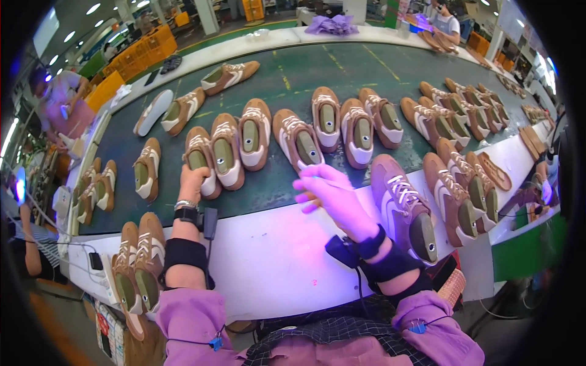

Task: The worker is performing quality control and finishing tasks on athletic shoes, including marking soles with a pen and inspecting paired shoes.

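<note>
My left hand (193, 182) grips the heel end of a brown sneaker (198, 141) with white laces and a green insole, which stands on the dark green belt. Two similar sneakers, a middle one (226, 146) and a right one (255, 131), stand just right of it. My right hand (332, 196) hovers over the near white table edge with its fingers pinched together. Something slim seems to be between them, too small and washed out by pinkish light to name. Past its fingertips, another brown sneaker (294, 135) sits on the belt.
The green belt (293, 70) carries several more sneakers, many clustered at the right. On the near white table (262, 256), one pair (145, 259) stands left and a large sneaker (400, 195) right. Co-workers stand at the far right (448, 27) and left (58, 100).
</note>
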Demonstrator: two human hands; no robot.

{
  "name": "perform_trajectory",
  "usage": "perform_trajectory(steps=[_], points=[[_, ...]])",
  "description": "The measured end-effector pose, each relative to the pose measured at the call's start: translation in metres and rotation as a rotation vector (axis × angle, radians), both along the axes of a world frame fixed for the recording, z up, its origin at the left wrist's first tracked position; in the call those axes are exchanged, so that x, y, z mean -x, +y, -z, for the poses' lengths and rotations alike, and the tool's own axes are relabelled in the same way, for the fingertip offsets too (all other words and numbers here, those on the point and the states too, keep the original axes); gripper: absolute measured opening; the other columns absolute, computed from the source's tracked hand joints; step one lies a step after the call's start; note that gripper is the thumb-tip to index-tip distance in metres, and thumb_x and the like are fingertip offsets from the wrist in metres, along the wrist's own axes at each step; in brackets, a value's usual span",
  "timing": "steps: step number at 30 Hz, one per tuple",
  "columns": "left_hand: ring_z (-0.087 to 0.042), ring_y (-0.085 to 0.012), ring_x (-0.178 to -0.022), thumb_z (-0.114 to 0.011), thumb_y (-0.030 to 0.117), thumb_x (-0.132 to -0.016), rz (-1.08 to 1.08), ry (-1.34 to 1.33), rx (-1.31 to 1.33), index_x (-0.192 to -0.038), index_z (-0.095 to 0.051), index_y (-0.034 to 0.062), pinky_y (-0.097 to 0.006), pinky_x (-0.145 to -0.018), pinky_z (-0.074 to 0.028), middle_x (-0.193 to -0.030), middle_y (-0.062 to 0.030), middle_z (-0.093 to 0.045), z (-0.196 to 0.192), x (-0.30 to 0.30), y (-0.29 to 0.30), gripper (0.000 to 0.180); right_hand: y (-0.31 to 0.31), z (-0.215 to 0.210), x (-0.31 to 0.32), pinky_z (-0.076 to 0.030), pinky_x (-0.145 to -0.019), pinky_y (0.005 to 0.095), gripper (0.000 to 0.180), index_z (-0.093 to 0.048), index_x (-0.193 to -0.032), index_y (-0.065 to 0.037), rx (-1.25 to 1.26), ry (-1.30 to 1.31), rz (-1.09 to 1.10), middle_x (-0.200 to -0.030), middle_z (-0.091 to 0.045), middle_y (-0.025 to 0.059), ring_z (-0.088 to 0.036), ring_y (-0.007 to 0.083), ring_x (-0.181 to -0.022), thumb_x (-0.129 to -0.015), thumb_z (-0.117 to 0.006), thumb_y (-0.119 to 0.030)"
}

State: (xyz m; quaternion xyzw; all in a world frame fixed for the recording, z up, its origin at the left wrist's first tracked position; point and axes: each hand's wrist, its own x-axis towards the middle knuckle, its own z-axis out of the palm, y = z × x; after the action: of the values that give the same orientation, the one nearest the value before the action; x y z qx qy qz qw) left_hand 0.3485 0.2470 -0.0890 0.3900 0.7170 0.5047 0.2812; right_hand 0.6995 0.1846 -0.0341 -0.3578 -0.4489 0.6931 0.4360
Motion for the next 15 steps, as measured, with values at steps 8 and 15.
perform_trajectory(steps=[8,15], points=[[-0.057,-0.0208,-0.067,-0.062,0.007,-0.064,0.022,-0.395,-0.031,-0.080,-0.055,-0.0003,-0.034,-0.064,-0.047,-0.077,-0.0087,-0.059,-0.014,-0.003,-0.016,0.019,0.083,0.020,0.159,-0.048,-0.081,0.0421,0.045,-0.051,-0.100,0.010,-0.353,-0.673,0.112,-0.091,-0.061,0.0305,-0.060,0.0397,-0.090,-0.074,-0.063,-0.024],[-0.059,-0.0199,-0.064,-0.058,0.007,-0.070,-0.066,-0.774,-0.024,-0.075,-0.057,0.0026,-0.035,-0.059,-0.049,-0.072,-0.0063,-0.059,-0.042,-0.005,-0.081,0.007,0.070,0.048,0.221,-0.050,-0.077,0.0471,0.051,-0.040,-0.108,0.007,-0.433,-0.900,0.225,-0.107,-0.047,0.0243,-0.058,0.0419,-0.093,-0.073,-0.066,-0.018]])
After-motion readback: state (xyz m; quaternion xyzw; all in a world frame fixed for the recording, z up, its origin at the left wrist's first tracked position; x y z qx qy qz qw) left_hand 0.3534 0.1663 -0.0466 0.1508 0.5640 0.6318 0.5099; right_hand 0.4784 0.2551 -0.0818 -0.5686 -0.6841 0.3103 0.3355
